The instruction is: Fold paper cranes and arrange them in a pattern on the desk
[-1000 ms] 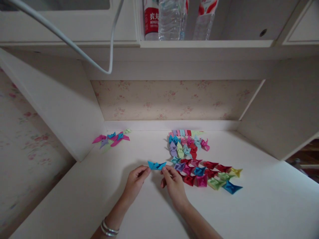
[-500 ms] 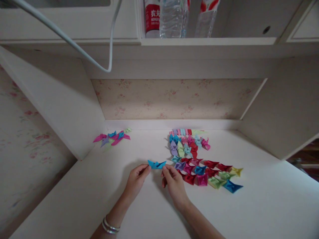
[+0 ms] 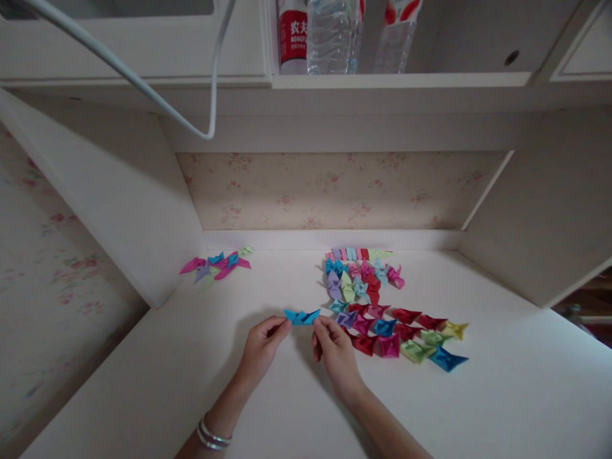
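Observation:
A small blue folded paper boat (image 3: 302, 317) is held up between my two hands, above the white desk. My left hand (image 3: 266, 341) pinches its left end between thumb and fingers. At its right end, my right hand (image 3: 333, 350) grips it with the thumb in front and the other fingers curled. Just right of my right hand lie rows of colourful paper boats (image 3: 389, 345) in red, pink, green, blue and yellow. Behind them sit other folded paper pieces (image 3: 348, 287) in several colours.
A loose pile of pink, blue, purple and green folded paper (image 3: 224, 264) lies at the back left of the desk (image 3: 191, 370). Plastic bottles (image 3: 329, 38) stand on the shelf above. A white lamp arm or cable (image 3: 143, 89) hangs at the upper left.
Almost nothing differs. Both hands keep their hold on the blue paper boat, and the whole view has shifted very slightly.

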{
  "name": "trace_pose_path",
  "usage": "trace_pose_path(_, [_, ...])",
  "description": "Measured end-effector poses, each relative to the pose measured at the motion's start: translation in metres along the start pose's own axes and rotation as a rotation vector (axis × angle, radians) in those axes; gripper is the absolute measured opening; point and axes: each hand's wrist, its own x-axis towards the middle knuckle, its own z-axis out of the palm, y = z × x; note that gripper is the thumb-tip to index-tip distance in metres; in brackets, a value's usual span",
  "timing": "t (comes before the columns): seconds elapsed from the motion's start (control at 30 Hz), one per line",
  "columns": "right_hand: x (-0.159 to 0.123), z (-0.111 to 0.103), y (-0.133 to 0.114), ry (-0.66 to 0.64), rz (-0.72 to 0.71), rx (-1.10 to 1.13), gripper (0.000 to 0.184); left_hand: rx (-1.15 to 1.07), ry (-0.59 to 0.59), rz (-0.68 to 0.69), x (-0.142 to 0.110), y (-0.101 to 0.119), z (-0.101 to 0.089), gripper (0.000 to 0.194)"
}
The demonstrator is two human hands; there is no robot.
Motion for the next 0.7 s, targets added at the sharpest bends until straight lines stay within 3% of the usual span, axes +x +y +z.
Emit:
trace_pose_path(0.4, [0.001, 0.001, 0.000, 0.005, -0.003, 0.034, 0.036, 0.004, 0.016, 0.010, 0.000, 0.000, 0.001, 0.031])
trace_pose_path(0.6, [-0.001, -0.002, -0.008, 0.039, 0.081, 0.080, 0.043, 0.079, -0.021, 0.094, 0.002, -0.005, 0.000, 0.027])
trace_pose_path(0.7, [-0.005, -0.005, -0.009, 0.026, 0.016, 0.020, 0.038, 0.118, -0.048, 0.137, 0.001, -0.006, -0.001, 0.025])
